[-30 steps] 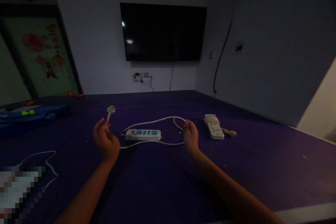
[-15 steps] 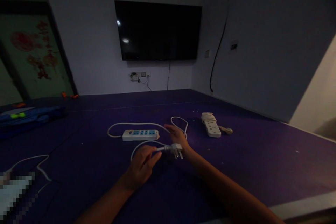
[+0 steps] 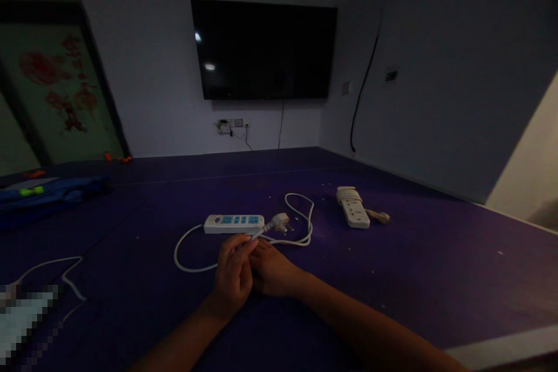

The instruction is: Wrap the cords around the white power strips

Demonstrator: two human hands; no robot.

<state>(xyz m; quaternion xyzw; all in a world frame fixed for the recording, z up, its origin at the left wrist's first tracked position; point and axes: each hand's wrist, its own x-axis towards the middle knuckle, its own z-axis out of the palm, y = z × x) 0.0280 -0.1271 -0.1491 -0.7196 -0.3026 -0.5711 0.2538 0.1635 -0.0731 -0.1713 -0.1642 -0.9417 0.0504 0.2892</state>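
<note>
Left hand (image 3: 233, 276) pinches the white cord (image 3: 185, 264) just behind its plug (image 3: 279, 222), which is raised beside the power strip (image 3: 234, 223) on the purple mat (image 3: 392, 279). Right hand (image 3: 270, 270) touches the left, fingers curled; cannot tell if it grips. Judged step: gathering cord into loops. Another loop needs slack from the loose bend.

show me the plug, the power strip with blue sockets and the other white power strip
plug (image 3: 280, 222), head view, on its white body
power strip with blue sockets (image 3: 234, 223), head view, middle of its top face
other white power strip (image 3: 356, 212), head view, middle of its socket face
</note>
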